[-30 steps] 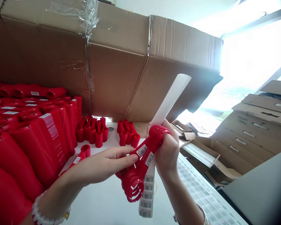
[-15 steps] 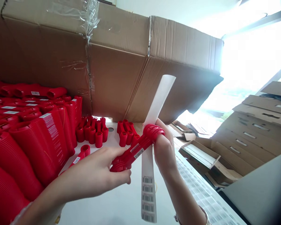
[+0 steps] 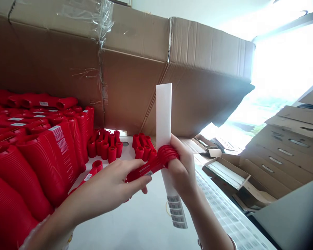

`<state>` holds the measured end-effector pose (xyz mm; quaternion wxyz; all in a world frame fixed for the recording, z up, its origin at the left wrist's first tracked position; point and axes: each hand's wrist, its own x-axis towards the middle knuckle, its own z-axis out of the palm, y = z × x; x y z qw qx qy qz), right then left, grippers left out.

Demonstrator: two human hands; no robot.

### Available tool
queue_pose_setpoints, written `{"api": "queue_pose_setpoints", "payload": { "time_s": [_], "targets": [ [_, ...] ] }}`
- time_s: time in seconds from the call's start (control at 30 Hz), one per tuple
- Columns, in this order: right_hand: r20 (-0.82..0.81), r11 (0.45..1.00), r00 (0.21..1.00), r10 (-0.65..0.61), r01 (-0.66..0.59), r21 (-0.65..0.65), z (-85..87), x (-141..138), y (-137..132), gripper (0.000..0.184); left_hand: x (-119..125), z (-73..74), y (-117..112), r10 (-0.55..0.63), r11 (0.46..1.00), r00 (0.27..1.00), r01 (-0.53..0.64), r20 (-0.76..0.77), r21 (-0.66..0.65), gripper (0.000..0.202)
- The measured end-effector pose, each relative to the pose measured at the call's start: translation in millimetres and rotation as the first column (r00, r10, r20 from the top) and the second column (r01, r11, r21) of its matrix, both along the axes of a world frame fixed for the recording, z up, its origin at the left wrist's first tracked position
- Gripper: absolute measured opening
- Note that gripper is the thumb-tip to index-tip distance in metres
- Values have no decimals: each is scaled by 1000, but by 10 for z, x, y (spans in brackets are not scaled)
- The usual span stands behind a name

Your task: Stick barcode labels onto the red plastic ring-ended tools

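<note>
My right hand (image 3: 182, 170) is closed round the ringed ends of a bundle of red plastic handles (image 3: 156, 162) and also pinches a long white strip of barcode labels (image 3: 163, 114). That strip stands nearly upright, its printed lower end hanging below my wrist. My left hand (image 3: 114, 185) grips the bundle's other end, thumb pressed on top. Small white barcode stickers show on the handles.
Big stacks of red plastic parts (image 3: 33, 152) fill the left side. Two small clusters of red handles (image 3: 106, 146) stand at the back of the white table (image 3: 135, 222). A large cardboard box (image 3: 135, 76) looms behind. Flat cartons (image 3: 284, 149) and a sheet of barcode labels (image 3: 224, 211) lie to the right.
The bundle has turned from hanging down to lying nearly level, and my left hand closed over its end. The label strip swung from leaning right to nearly upright.
</note>
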<state>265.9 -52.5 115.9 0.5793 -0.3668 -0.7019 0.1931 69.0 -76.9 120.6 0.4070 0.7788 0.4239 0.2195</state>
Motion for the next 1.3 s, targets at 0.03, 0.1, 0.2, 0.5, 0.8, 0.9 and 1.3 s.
{"api": "queue_pose_setpoints", "payload": {
  "time_s": [0.03,0.1,0.2,0.5,0.8,0.9,1.3],
  "targets": [
    [6,1000,1000,-8,8,12,-2,-1,1,21,22,-16,13,2,1000,1000,-2,27,6,35],
    [12,999,1000,-18,17,35,8,5,-2,21,50,-36,46,1,999,998,-3,57,36,41],
    [34,1000,999,2,-3,20,42,26,-16,19,50,-27,74,8,1000,995,-9,95,8,40],
    [39,988,991,-130,133,-80,-44,-33,58,18,258,-141,44,303,856,947,-222,-106,467,30],
    [211,899,914,-348,389,-202,-72,-37,112,18,521,-418,3,495,650,847,-215,-192,728,32],
    [260,886,902,-346,405,-225,-94,-49,156,19,520,-405,16,503,690,840,-249,-204,680,31],
    [455,857,889,48,197,-476,-140,-61,191,40,2,-286,128,539,827,791,-434,-289,356,16]
  ]
}}
